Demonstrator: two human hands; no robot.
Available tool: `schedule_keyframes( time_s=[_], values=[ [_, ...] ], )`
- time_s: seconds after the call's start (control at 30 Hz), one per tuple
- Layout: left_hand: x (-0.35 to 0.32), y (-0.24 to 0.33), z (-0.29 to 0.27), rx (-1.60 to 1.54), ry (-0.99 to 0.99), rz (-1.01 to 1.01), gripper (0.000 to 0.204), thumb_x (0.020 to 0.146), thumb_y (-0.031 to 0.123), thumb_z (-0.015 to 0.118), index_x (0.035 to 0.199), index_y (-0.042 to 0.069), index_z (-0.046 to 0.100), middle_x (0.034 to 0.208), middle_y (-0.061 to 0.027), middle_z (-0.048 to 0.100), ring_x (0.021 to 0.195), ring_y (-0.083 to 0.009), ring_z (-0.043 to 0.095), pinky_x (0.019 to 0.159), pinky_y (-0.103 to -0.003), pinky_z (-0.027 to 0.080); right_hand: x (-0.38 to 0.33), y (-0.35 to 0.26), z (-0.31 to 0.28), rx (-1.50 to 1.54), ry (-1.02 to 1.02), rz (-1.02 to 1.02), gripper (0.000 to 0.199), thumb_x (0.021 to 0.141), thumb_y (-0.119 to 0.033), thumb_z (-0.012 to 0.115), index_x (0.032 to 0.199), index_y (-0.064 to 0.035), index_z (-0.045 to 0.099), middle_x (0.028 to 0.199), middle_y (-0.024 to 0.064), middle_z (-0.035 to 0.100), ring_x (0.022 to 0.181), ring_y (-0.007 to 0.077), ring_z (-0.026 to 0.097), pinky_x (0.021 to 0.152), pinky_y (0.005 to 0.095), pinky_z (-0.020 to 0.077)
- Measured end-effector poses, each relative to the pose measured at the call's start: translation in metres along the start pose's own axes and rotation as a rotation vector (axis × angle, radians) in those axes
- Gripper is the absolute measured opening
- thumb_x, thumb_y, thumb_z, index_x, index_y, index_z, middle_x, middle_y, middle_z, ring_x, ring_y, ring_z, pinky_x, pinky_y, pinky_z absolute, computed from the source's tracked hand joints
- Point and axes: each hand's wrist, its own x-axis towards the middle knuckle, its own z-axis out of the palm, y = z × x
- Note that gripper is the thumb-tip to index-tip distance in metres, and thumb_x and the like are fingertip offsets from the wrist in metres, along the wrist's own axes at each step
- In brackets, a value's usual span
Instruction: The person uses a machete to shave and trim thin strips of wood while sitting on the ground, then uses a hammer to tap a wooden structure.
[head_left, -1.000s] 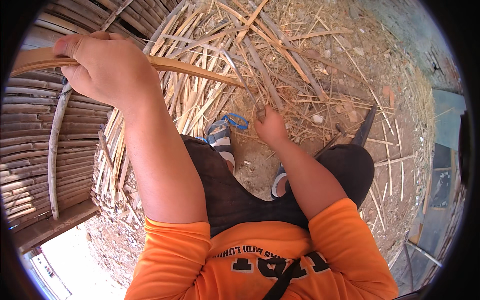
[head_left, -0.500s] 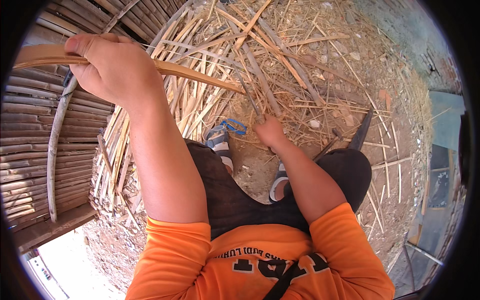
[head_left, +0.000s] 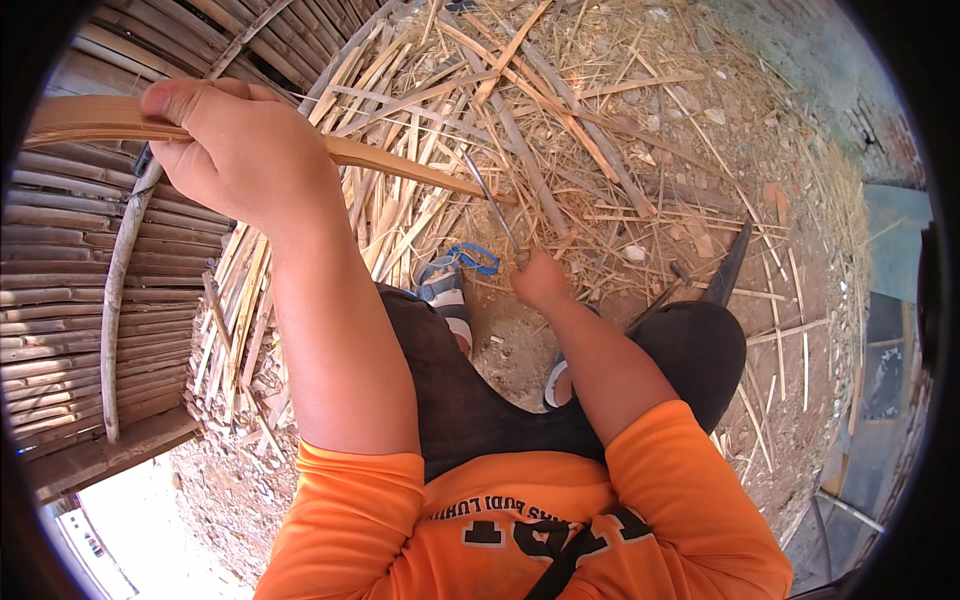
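Observation:
My left hand [head_left: 243, 150] is wrapped round a long, pale bamboo strip [head_left: 410, 168] at the upper left. One end of the strip passes the left edge of the picture; the other slopes down toward the middle. In my right hand [head_left: 543, 280], low in front of my knees, is the handle of a knife. Its narrow grey blade [head_left: 490, 205] points up and to the left, crossing the strip near its right end. I cannot tell whether the edge is cutting into the bamboo. Most of the handle is hidden in my closed fingers.
Split bamboo strips [head_left: 400, 235] lie heaped beyond my feet and along the left. A bamboo slat wall [head_left: 60, 290] rises at the left. Loose sticks, shavings and a dark, pointed length [head_left: 728, 262] lie by my right knee. A blue loop [head_left: 476, 258] is beside my left sandal.
Both hands have shifted slightly right and down. The knife has moved a little down with my right hand, and the strip's right end reaches slightly further right.

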Motion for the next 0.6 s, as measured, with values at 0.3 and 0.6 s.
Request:
schedule_keyframes(
  time_s=[0.3, 0.6],
  values=[
    [0.007, -0.008, -0.004, 0.02, 0.002, 0.012, 0.037, 0.11, 0.04, 0.038, 0.101, 0.004, 0.034, 0.069, -0.0014, 0.043, 0.056, -0.0111, 0.035, 0.052, -0.028, 0.033, -0.004, -0.019, -0.033, -0.041, -0.039, 0.039, 0.048, 0.08, -0.027, 0.07, 0.116, 0.0052, 0.066, 0.111, 0.0297, 0.068, 0.107, 0.0424, 0.066, 0.093, 0.0454, 0.0519],
    [0.007, -0.01, -0.006, 0.01, 0.029, 0.004, 0.041, 0.11, 0.038, 0.038, 0.119, -0.002, 0.033, 0.068, -0.002, 0.044, 0.056, -0.0114, 0.037, 0.053, -0.029, 0.033, -0.015, -0.073, -0.073, 0.103, 0.073, -0.119, 0.051, 0.081, -0.028, 0.074, 0.119, 0.0051, 0.064, 0.104, 0.0284, 0.07, 0.102, 0.0422, 0.067, 0.09, 0.0457, 0.0527]
  ],
)
